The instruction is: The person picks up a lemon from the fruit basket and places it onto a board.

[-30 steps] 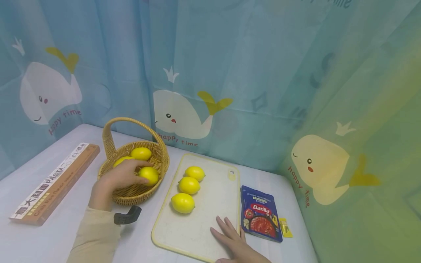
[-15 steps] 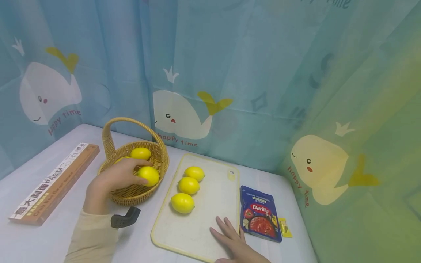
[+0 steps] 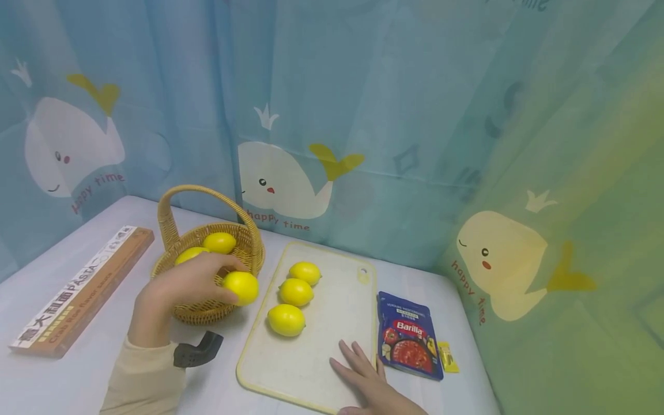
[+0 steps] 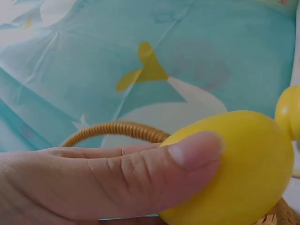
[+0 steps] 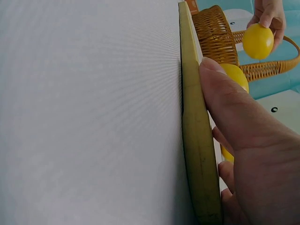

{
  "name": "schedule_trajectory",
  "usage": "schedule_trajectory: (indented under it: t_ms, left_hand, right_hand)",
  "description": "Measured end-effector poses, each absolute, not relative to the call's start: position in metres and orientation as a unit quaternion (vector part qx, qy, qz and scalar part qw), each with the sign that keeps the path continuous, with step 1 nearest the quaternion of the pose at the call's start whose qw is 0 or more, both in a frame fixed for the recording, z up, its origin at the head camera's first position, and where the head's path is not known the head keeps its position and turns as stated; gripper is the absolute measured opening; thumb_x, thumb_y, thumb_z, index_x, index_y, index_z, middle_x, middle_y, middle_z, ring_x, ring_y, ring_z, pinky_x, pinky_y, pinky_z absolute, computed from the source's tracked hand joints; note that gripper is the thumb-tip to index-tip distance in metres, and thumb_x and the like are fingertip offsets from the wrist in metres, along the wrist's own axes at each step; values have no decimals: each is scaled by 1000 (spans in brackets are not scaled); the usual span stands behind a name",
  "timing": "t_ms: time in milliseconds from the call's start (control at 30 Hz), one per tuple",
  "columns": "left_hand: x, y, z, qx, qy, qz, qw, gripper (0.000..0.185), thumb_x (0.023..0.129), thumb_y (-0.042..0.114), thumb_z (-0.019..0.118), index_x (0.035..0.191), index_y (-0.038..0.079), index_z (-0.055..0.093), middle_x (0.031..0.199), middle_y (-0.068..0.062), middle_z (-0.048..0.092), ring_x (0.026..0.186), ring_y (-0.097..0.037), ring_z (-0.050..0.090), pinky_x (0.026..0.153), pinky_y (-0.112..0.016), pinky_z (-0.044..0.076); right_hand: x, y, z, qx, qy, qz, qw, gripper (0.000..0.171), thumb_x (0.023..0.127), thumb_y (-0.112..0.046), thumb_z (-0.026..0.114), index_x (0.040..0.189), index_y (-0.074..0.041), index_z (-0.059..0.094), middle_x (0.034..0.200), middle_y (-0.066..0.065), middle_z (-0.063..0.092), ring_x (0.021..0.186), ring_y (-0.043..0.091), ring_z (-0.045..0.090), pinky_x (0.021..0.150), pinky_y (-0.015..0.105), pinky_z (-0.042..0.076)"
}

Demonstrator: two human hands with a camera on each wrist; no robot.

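My left hand (image 3: 194,280) grips a yellow lemon (image 3: 242,287) above the right rim of the wicker basket (image 3: 204,313); the left wrist view shows the thumb pressed along the lemon's side (image 4: 248,164). Two more lemons lie in the basket, one of them partly behind the hand. Three lemons (image 3: 296,292) sit in a row on the white cutting board (image 3: 332,323) with a yellow rim. My right hand (image 3: 370,386) rests with spread fingers on the board's lower right part, its thumb at the near edge (image 5: 197,131) in the right wrist view.
A long pasta box (image 3: 83,291) lies left of the basket. Right of the board are a blue Barilla sauce pouch (image 3: 410,340) and a small yellow packet (image 3: 448,357). The basket's tall handle (image 3: 199,189) arches over it. A whale-print curtain (image 3: 415,115) hangs behind.
My left hand has lifted the lemon from inside the basket and moved it slightly right, over the rim. The right hand stays where it was on the board.
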State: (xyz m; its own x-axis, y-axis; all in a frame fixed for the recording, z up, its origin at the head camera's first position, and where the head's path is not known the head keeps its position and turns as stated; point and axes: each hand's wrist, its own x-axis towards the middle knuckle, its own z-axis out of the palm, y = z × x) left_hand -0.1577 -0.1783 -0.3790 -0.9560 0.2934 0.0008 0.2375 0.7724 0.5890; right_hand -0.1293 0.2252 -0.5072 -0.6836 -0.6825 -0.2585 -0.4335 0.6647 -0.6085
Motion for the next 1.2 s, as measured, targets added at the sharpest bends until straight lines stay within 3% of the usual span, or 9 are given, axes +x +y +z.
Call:
schedule_trajectory:
  t_ms: [333, 633, 1033, 1200]
  left_hand:
    - [-154, -161, -372, 184, 933, 305, 58, 32, 74, 26, 78, 103, 25, 64, 96, 12, 63, 87, -10, 55, 83, -33, 47]
    - [-155, -138, -372, 215, 922, 314, 76, 31, 72, 24, 78, 97, 27, 59, 95, 13, 63, 89, -10, 57, 82, -33, 48]
    - [-166, -110, -380, 266, 901, 333, 80, 36, 71, 16, 79, 101, 20, 59, 104, 6, 63, 101, -17, 58, 89, -39, 49]
    - [-171, -99, -386, 286, 900, 323, 70, 40, 72, 12, 80, 105, 19, 60, 109, 6, 64, 101, -13, 58, 90, -36, 49]
  right_hand:
    - [-129, 224, -504, -310, 880, -261, 246, 73, 85, -53, 61, 148, -34, 30, 161, 9, 7, 142, 48, -3, 93, 83, -6]
    - [-127, 222, -500, -292, 881, -266, 260, 72, 85, -53, 61, 147, -35, 31, 161, 6, 6, 143, 45, -5, 96, 80, -9]
    - [-128, 223, -502, -293, 881, -265, 261, 71, 86, -54, 60, 148, -37, 29, 161, 3, 5, 144, 43, -6, 97, 80, -10]
    - [-128, 224, -503, -293, 882, -262, 259, 71, 85, -54, 60, 147, -38, 29, 161, 2, 5, 144, 43, -5, 97, 80, -9]
